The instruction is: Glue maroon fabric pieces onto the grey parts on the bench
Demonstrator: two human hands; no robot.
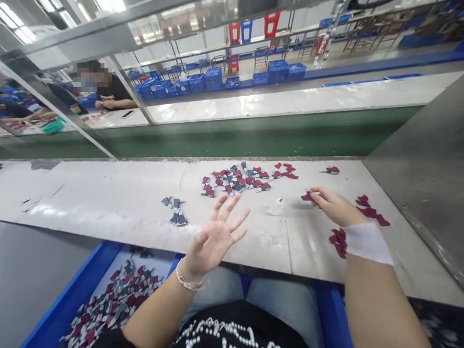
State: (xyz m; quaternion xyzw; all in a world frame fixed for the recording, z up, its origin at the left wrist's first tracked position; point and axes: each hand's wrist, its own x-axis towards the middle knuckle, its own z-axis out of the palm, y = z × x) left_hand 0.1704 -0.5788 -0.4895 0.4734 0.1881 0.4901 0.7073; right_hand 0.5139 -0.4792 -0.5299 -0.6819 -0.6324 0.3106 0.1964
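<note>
The only view comes from a camera worn on the person's head, facing forward and tipped down over their own lap [246,295]. The left hand [213,239] and right hand [335,207] sit close to the lens, low in the frame. The white desk [108,193] runs just beyond the hands, a green belt [232,137] lies farther past them, and blue crates [277,71] stand well away, near the top edge.

Bright ceiling lights [14,21] flood the scene, leaving pale glare across the white counter [119,193], a soft shadow beside the right hand [335,205], and wide-angle distortion that bends the steel frame [54,94] near the edges.
</note>
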